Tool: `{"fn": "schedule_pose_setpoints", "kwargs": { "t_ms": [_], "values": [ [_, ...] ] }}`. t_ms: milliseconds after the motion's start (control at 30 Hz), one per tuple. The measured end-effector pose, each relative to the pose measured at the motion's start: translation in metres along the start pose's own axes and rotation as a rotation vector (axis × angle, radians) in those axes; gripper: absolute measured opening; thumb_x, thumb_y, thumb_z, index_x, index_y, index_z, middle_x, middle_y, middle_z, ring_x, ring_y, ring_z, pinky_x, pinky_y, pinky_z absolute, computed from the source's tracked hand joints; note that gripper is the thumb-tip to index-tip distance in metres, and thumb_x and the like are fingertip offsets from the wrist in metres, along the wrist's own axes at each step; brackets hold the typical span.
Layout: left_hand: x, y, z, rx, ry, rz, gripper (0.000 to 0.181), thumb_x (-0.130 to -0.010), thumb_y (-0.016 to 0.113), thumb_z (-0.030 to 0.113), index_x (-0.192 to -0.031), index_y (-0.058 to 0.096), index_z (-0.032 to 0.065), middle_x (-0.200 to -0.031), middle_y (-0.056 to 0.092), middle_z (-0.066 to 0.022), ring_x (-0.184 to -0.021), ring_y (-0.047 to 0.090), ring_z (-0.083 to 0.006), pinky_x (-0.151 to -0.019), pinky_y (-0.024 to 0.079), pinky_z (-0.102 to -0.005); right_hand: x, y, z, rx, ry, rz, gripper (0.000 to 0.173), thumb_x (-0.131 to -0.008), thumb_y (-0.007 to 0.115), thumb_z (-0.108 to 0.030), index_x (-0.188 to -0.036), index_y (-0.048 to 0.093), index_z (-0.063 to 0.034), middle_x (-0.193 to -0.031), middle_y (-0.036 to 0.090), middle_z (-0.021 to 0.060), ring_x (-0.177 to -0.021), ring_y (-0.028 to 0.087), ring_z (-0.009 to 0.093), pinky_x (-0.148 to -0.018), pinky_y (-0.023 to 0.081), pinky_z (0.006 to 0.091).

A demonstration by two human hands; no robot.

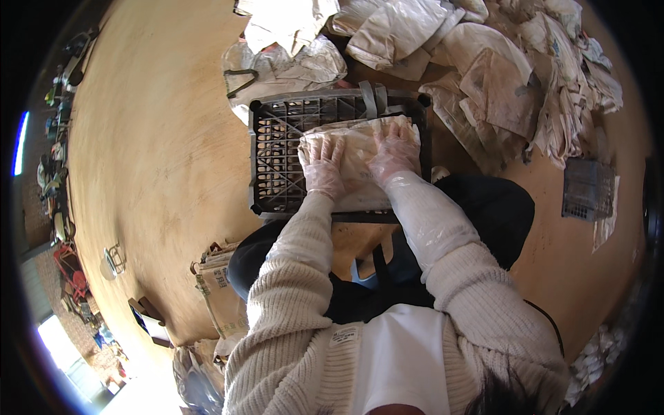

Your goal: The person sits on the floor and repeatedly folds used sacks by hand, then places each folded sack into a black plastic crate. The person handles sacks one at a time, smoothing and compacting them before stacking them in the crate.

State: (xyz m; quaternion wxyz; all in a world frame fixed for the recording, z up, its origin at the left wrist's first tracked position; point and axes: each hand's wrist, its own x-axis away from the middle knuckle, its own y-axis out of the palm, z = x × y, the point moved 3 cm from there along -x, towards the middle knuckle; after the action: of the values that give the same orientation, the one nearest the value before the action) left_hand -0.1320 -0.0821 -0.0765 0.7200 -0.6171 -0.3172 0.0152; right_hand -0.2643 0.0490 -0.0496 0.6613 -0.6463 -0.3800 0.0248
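Note:
Before me an upturned black plastic crate (280,155) has a folded whitish woven plastic sack (358,155) lying flat on its right part. Both hands wear clear plastic gloves. My left hand (324,168) rests palm down on the sack's left side with its fingers spread. On the upper right of the sack lies my right hand (395,153), also flat with fingers apart. Grey straps (374,98) lie over the crate's far edge, just beyond the sack. Whether other sacks lie beneath the top one, I cannot tell.
Past the crate lies a large heap of dusty whitish sacks (487,88). A dark plastic basket (586,189) stands on the floor at right. Bundled sacks (223,290) are beside my left knee. Farther left are a small stool (115,259) and an open box (151,321).

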Motion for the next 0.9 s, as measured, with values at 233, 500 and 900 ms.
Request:
{"fn": "schedule_pose_setpoints", "kwargs": {
  "t_ms": [233, 500, 900],
  "values": [
    [0.044, 0.012, -0.017, 0.459, -0.253, 0.258, 0.137, -0.067, 0.101, 0.048, -0.177, 0.024, 0.0198, -0.182, 0.022, -0.0155, -0.166, 0.025, -0.0379, -0.134, 0.023, -0.0563, 0.004, -0.008, -0.003, 0.133, -0.030, 0.029, 0.100, -0.095, 0.059, -0.078, -0.176, 0.030, -0.0271, -0.183, 0.023, 0.0166, -0.170, 0.014, 0.037, -0.138, 0.011, 0.0537],
    [0.059, 0.028, -0.037, 0.830, -0.719, 0.132, 0.129, -0.067, 0.104, 0.038, -0.167, 0.034, -0.0019, -0.143, 0.068, -0.0237, -0.132, 0.068, -0.0350, -0.113, 0.055, -0.0416, 0.011, -0.011, 0.009, 0.127, -0.098, 0.040, 0.104, -0.095, 0.051, -0.084, -0.178, 0.024, -0.0258, -0.184, 0.021, 0.0172, -0.170, 0.017, 0.036, -0.137, 0.019, 0.0470],
    [0.035, 0.049, -0.062, 1.407, -0.498, 0.058, 0.057, -0.090, 0.090, 0.040, -0.125, 0.079, -0.0036, -0.117, 0.083, -0.0169, -0.107, 0.079, -0.0219, -0.098, 0.060, -0.0363, 0.042, 0.028, 0.050, -0.025, -0.003, -0.030, 0.059, -0.097, 0.064, -0.045, -0.146, 0.069, -0.0141, -0.140, 0.070, 0.0235, -0.136, 0.063, 0.039, -0.119, 0.047, 0.0452]
  ]
}}
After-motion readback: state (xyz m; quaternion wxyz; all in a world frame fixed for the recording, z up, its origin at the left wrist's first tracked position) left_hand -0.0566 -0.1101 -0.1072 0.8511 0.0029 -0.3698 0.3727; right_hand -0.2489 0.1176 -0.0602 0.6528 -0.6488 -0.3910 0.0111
